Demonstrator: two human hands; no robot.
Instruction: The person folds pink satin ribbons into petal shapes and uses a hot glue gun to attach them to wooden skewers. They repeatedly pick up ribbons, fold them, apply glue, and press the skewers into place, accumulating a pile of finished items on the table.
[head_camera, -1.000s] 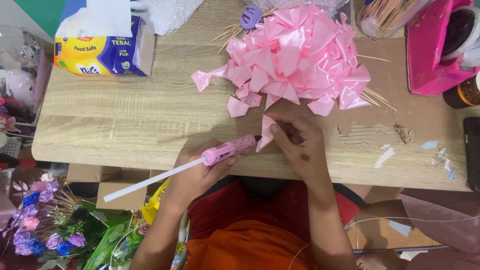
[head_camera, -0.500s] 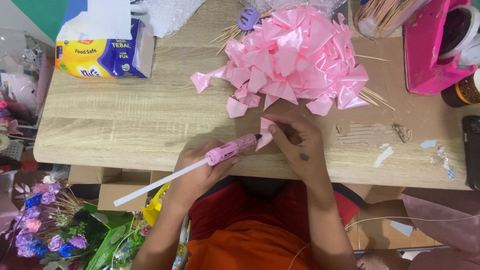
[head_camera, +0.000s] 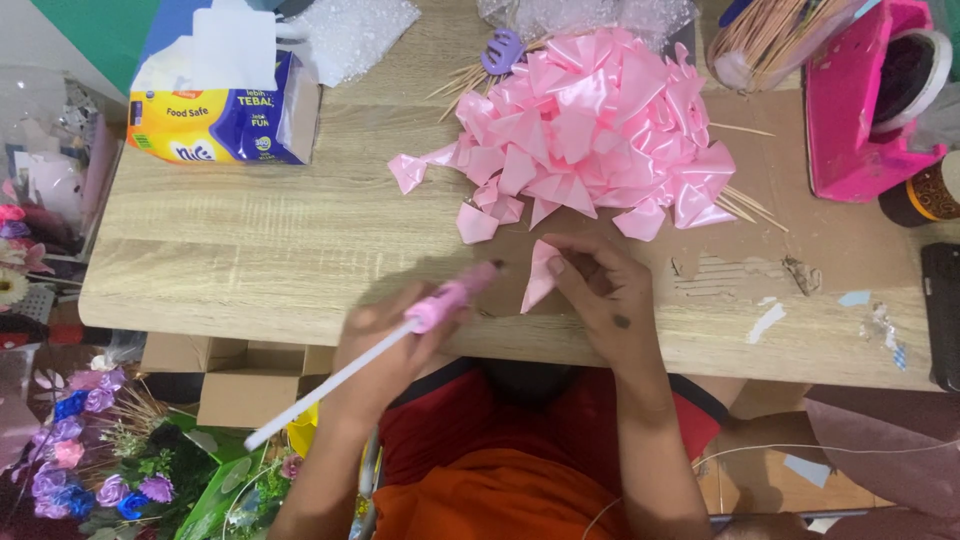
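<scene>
My left hand (head_camera: 385, 335) grips a pink glue gun (head_camera: 450, 295) with a long white glue stick (head_camera: 320, 390) trailing back toward the lower left. Its tip points right, close to a folded pink ribbon petal (head_camera: 540, 275) that my right hand (head_camera: 600, 290) pinches at the table's front edge. Just beyond my hands lies a large heap of folded pink ribbon petals (head_camera: 590, 130), some mounted on thin wooden skewers (head_camera: 745, 205). Both hands hover low over the light wooden table (head_camera: 250, 250).
A tissue pack (head_camera: 225, 110) sits at the back left, a pink tape dispenser (head_camera: 865, 100) at the back right, a cup of skewers (head_camera: 770, 35) beside it. A purple hair clip (head_camera: 500, 48) lies behind the heap. Artificial flowers (head_camera: 80, 460) stand on the floor at the lower left.
The glue gun's tip has drawn back slightly left from the petal. My right hand has turned the petal so its point hangs down.
</scene>
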